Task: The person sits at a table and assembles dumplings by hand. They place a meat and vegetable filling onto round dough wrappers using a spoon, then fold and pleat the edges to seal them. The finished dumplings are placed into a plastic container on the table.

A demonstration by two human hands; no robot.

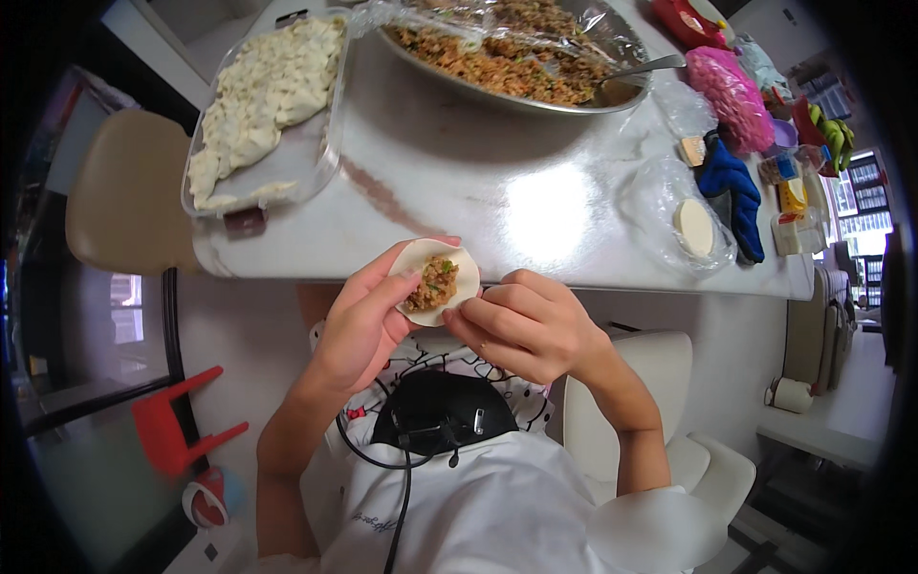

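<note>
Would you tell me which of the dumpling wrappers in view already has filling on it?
The wrapper cupped in the left hand, with the right hand at its edge. The stacked wrappers on the table are bare.

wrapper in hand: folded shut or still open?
Open. The wrapper lies flat on the left hand, filling exposed on top; the right hand touches its edge, no fold or pleat visible.

A round, pale dumpling wrapper (435,279) is held open and flat near the table's near edge, slightly left of centre. A mound of brown minced filling (433,284) flecked with green is heaped at its middle.
</note>
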